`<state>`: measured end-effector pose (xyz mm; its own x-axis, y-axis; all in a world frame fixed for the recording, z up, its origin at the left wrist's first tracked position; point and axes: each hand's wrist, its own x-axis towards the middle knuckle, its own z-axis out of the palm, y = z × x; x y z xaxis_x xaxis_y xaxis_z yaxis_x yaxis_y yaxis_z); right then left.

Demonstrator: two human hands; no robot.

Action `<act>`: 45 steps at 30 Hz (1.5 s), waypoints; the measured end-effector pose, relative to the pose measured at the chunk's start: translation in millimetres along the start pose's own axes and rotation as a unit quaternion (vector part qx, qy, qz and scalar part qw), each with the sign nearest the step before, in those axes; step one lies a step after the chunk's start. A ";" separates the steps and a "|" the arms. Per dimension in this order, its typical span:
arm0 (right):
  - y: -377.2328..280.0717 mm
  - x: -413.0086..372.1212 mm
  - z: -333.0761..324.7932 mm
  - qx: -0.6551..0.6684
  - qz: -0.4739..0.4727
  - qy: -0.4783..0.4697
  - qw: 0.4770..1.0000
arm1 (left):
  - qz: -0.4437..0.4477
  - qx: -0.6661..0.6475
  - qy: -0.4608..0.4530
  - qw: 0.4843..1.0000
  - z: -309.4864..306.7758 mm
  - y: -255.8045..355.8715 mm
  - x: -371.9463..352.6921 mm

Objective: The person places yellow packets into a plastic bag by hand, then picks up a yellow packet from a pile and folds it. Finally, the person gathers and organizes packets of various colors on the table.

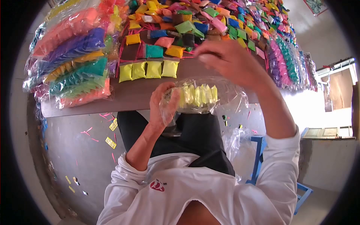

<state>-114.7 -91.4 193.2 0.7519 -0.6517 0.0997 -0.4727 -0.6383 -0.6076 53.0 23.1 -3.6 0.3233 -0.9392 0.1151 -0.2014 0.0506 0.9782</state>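
My left hand (164,102) grips the left end of a clear plastic bag (231,91) above my lap, at the table's front edge. Inside the bag several pale yellow packets (198,95) stand side by side in a row. My right hand (229,63) hovers above and to the right of the bag, fingers pointing left and loosely bent, a gap between thumb and forefinger; nothing shows in it. On the table, just beyond the bag, several yellow packets (146,70) lie in a neat row.
A heap of small coloured packets (221,22) covers the back of the brown table (90,108). Filled clear bags (77,48) are stacked at left, more bags (285,62) at right. A blue stool (258,157) and loose plastic (239,148) are below right.
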 end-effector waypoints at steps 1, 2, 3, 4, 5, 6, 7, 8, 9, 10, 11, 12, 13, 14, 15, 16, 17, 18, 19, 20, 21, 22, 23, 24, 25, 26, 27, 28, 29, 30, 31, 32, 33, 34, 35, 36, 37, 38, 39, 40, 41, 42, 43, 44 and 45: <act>15.8 23.4 10.9 -0.055 -0.021 -0.024 0.998 | -0.004 -0.009 0.002 1.000 0.8 -1.2 -0.5; 28.0 43.3 22.1 -0.084 -0.027 -0.056 0.995 | -0.009 -0.018 0.003 1.000 1.4 -2.3 -1.3; 37.3 62.1 32.7 -0.114 -0.033 -0.087 0.989 | -0.008 -0.019 0.004 1.000 1.6 -3.0 -1.0; 43.5 80.1 42.8 -0.142 -0.031 -0.127 0.981 | -0.009 -0.019 0.005 1.000 1.8 -3.6 -1.7; 46.9 92.6 52.7 -0.169 -0.028 -0.166 0.971 | -0.008 -0.015 0.006 1.000 2.1 -2.6 -2.5; 47.1 100.2 61.6 -0.189 -0.026 -0.191 0.963 | -0.007 -0.011 0.006 1.000 2.4 -1.7 -3.3; 46.9 107.6 69.5 -0.209 -0.024 -0.216 0.953 | -0.003 -0.002 0.008 1.000 2.4 0.6 -3.7; 49.0 113.9 76.3 -0.229 -0.023 -0.241 0.943 | 0.001 0.008 0.011 1.000 2.0 2.9 -3.1; 55.8 116.8 85.2 -0.239 -0.026 -0.226 0.944 | 0.020 0.016 0.014 1.000 0.9 6.0 -2.5; 61.6 117.2 95.1 -0.248 -0.030 -0.212 0.945 | 0.037 0.025 0.017 0.999 -0.5 9.9 -2.4; 66.6 117.9 103.1 -0.256 -0.032 -0.198 0.946 | 0.054 0.034 0.019 0.998 -1.4 12.2 -2.5; 64.3 118.1 106.6 -0.264 -0.019 -0.209 0.941 | 0.060 0.033 0.022 0.997 -1.1 12.6 -2.3; 62.4 119.2 107.4 -0.271 -0.018 -0.218 0.937 | 0.066 0.033 0.024 0.997 -0.4 12.8 -1.7; 60.3 120.2 106.2 -0.278 -0.015 -0.226 0.933 | 0.072 0.032 0.026 0.997 -0.8 12.6 -1.2; 58.6 120.3 104.9 -0.285 -0.012 -0.235 0.929 | 0.078 0.038 0.026 0.996 -1.9 12.9 -0.7; 58.7 120.5 104.1 -0.275 -0.015 -0.244 0.930 | 0.084 0.042 0.025 0.995 -2.5 13.5 0.2; 59.6 121.0 103.0 -0.266 -0.018 -0.253 0.930 | 0.090 0.047 0.024 0.995 -2.5 13.9 0.5; 60.4 121.8 101.1 -0.257 -0.022 -0.262 0.930 | 0.097 0.054 0.030 0.993 -2.0 13.9 0.1; 60.2 123.6 97.9 -0.224 -0.025 -0.261 0.939 | 0.103 0.062 0.036 0.992 -1.7 14.0 -0.3; 59.6 126.9 94.1 -0.191 -0.030 -0.260 0.946 | 0.110 0.071 0.044 0.990 -1.7 14.2 0.0; 58.3 130.9 92.3 -0.157 -0.035 -0.259 0.952 | 0.100 0.059 0.040 0.992 -2.2 15.4 0.8; 56.3 134.1 92.6 -0.127 -0.042 -0.264 0.955 | 0.088 0.047 0.034 0.994 -2.7 17.6 0.6; 54.0 137.0 92.9 -0.097 -0.047 -0.267 0.957 | 0.077 0.036 0.026 0.996 -2.8 18.9 0.0; 52.1 140.0 93.1 -0.069 -0.053 -0.268 0.959 | 0.083 0.045 0.028 0.995 -2.7 18.4 0.3; 52.6 142.3 96.8 -0.064 -0.061 -0.268 0.959 | 0.088 0.055 0.030 0.994 -2.6 17.2 0.5; 54.7 144.6 103.4 -0.059 -0.069 -0.267 0.959 | 0.094 0.065 0.032 0.993 -2.4 16.5 0.7; 54.0 146.9 108.2 -0.053 -0.077 -0.267 0.959 | 0.094 0.066 0.035 0.993 -2.2 16.4 1.1; 53.2 147.8 112.0 -0.074 -0.088 -0.255 0.960 | 0.093 0.067 0.038 0.993 -2.1 16.2 0.9; 51.9 147.7 116.0 -0.094 -0.100 -0.243 0.960 | 0.091 0.069 0.041 0.993 -2.2 16.0 0.7; 49.3 147.1 119.0 -0.114 -0.112 -0.231 0.960 | 0.094 0.067 0.041 0.992 -2.5 15.7 0.9; 46.4 145.3 121.9 -0.137 -0.109 -0.226 0.958 | 0.097 0.064 0.040 0.992 -2.4 15.7 0.8; 43.0 142.8 124.1 -0.160 -0.105 -0.220 0.956 | 0.100 0.062 0.039 0.992 -2.0 15.7 0.4; 41.2 141.5 124.8 -0.183 -0.101 -0.214 0.954 | 0.099 0.064 0.040 0.992 -1.6 16.0 0.1; 42.3 141.4 125.4 -0.175 -0.103 -0.212 0.956 | 0.099 0.065 0.042 0.992 -1.4 16.4 0.1; 44.5 141.1 126.8 -0.167 -0.104 -0.209 0.958 | 0.099 0.067 0.043 0.992 -1.5 16.6 0.0; 45.2 140.4 127.1 -0.159 -0.105 -0.206 0.960 | 0.102 0.066 0.042 0.992 -1.6 16.5 0.0; 44.9 142.2 127.2 -0.178 -0.081 -0.244 0.950 | 0.106 0.065 0.042 0.991 -1.7 16.1 0.0; 43.7 146.0 127.8 -0.197 -0.056 -0.281 0.938 | 0.110 0.064 0.041 0.991 -1.5 15.8 0.2; 41.3 147.3 127.0 -0.215 -0.030 -0.317 0.923 | 0.104 0.056 0.037 0.992 -1.2 15.6 -0.2; 39.6 145.8 125.7 -0.227 -0.019 -0.321 0.919 | 0.099 0.048 0.034 0.993 -1.2 15.0 -0.6; 37.2 142.6 124.9 -0.238 -0.007 -0.325 0.915 | 0.093 0.040 0.030 0.994 -1.1 14.4 -1.1; 35.1 139.3 124.3 -0.249 0.004 -0.329 0.911 | 0.092 0.042 0.034 0.994 -0.6 13.4 -1.4; 37.6 135.5 126.2 -0.245 -0.002 -0.313 0.918 | 0.091 0.044 0.038 0.994 0.2 12.1 -2.0; 42.9 131.3 129.7 -0.241 -0.007 -0.295 0.924 | 0.091 0.047 0.042 0.994 1.0 10.7 -2.3; 44.8 127.9 130.5 -0.237 -0.012 -0.278 0.931 | 0.086 0.037 0.041 0.995 1.9 9.0 -2.5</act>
<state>20.3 -149.9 75.9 0.8246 -0.4062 -0.3937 -0.5030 -0.8450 -0.1818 48.6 25.2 4.6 0.3521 -0.8876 0.2969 -0.3264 0.1808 0.9278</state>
